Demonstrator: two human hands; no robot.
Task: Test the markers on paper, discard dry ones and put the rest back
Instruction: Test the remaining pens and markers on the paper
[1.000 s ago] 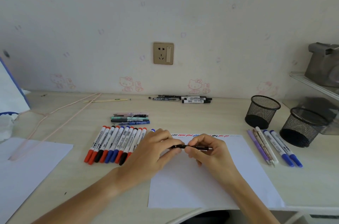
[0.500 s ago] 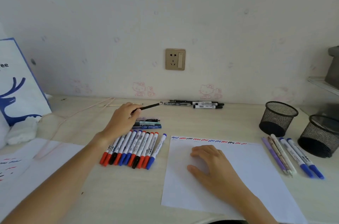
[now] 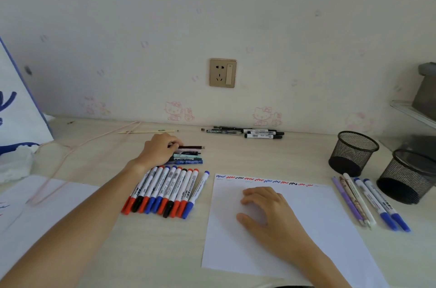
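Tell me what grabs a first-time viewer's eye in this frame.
The row of red, black and blue markers fanned left of the white paper, whose top edge carries colored test squiggles. The left hand pinches a dark pen above that row; the right hand rests on the paper.

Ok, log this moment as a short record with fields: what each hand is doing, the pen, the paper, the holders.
left hand: left hand pinches the black pen at the far edge of the small pen stack
right hand: right hand rests flat on the test paper
paper marks: red, blue and black scribbles along the far edge
marker row: red, black and blue capped markers side by side, left of the paper
holders: two mesh pen cups, right of the paper
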